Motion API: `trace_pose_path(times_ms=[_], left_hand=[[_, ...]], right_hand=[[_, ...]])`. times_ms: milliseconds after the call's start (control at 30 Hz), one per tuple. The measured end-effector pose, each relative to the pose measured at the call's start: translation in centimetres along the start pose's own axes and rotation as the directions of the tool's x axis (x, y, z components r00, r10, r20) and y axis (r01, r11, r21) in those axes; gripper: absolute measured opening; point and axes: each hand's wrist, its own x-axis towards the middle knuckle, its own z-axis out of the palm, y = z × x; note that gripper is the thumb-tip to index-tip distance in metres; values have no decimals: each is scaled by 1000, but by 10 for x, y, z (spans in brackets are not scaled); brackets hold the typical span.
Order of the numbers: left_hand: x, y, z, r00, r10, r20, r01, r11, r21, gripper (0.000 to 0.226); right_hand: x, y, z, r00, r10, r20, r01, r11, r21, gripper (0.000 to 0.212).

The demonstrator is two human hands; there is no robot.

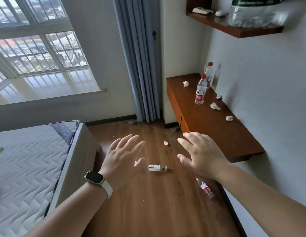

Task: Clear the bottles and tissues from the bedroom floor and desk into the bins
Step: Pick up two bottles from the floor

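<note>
My left hand (122, 159) and my right hand (201, 155) are both held out over the wooden floor, fingers spread, holding nothing. Between them a small white bottle with a green cap (157, 167) lies on its side. A clear bottle with a red label (205, 188) lies on the floor under my right forearm. A crumpled tissue (166, 143) sits further off on the floor, and another tissue (135, 162) peeks out beside my left thumb. On the wall-mounted desk (217, 134) stand two red-capped bottles (200, 90) (209, 74) among several crumpled tissues (214, 106).
A bed with a bare mattress (29, 165) fills the left side. A window (37, 48) and grey curtain (140, 65) are ahead. Two dark bottle-like objects (175, 128) (132, 122) lie by the skirting. A wall shelf (234, 26) holds a plastic-wrapped pack. No bin shows.
</note>
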Motion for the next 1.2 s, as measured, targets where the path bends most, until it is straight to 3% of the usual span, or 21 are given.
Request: trace_pose_path(times_ms=[200,433,600,767,1033,1200], left_hand=[[48,-28,23,1000,28,7,-28,999,-16,49],[123,-74,83,986,156,63,-149,983,-107,52],[182,-114,135,977,202,64,-182,955,-233,50],[215,-151,213,938,285,195,-223,931,-290,49],[227,-162,331,870,363,333,-232,898,-374,44],[223,-155,424,864,306,400,-158,919,-361,50]], right_hand=[[46,17,15,999,21,47,-21,1000,-2,52],[99,18,62,979,137,150,-134,991,-32,55],[144,10,106,927,293,236,-284,956,-71,57],[186,1,161,852,389,350,-388,918,-76,59],[197,10,263,764,414,494,-440,895,-70,61],[182,24,358,706,467,533,-528,848,-43,60]])
